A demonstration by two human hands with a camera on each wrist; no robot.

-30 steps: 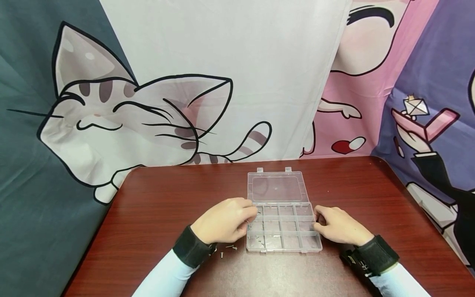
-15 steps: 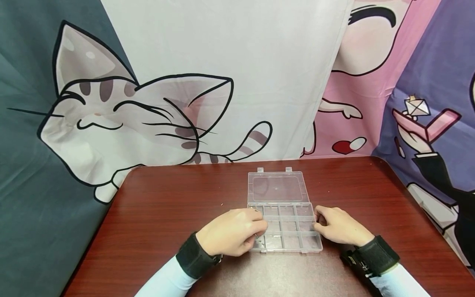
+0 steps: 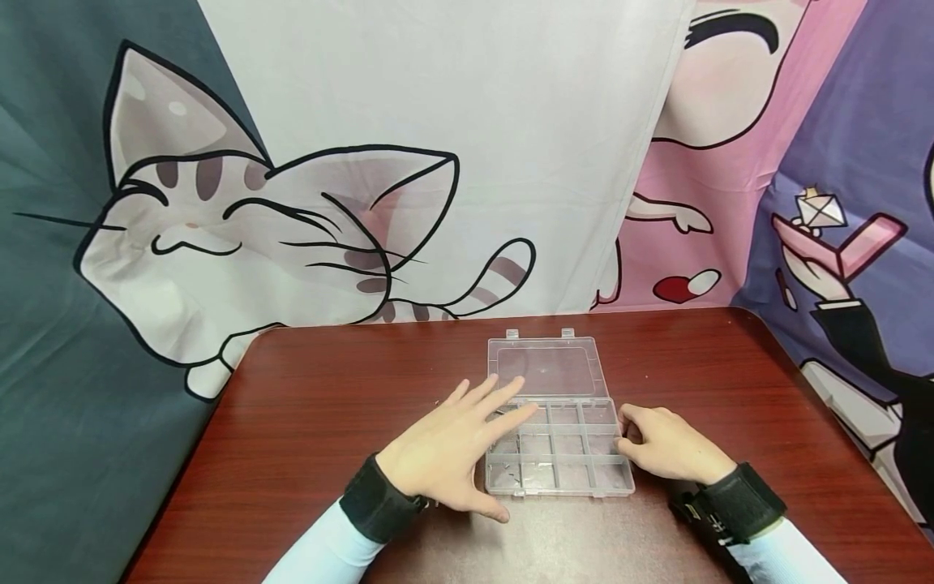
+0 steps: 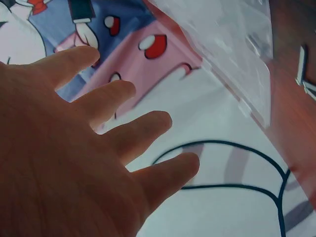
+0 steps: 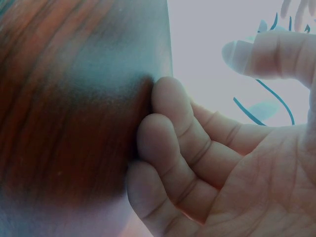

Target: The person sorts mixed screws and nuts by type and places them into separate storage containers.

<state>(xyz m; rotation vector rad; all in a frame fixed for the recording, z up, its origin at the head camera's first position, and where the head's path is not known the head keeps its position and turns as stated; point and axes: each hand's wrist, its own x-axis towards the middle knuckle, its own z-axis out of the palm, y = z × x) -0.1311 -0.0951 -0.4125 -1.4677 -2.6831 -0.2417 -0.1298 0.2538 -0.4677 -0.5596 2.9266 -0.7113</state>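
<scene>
Red-brown table (image 3: pixel 328 389), cartoon cloth (image 3: pixel 343 251) behind; your clear divided box (image 3: pixel 558 491) sits on it between your hands. Reads like you're loading small screws (image 4: pixel 300 65): left hand (image 3: pixel 447 444) is spread wide over the box's left side, holding nothing, so next pick calls for a fine pinch; right hand (image 3: pixel 667 446) is curled at the right edge, can't tell if gripping. Lid (image 3: pixel 547 367) lies open, away from you; a few metal bits (image 3: pixel 514 476) show bottom-left.

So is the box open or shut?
Open: the box has its lid folded back, so its compartments show.
</scene>
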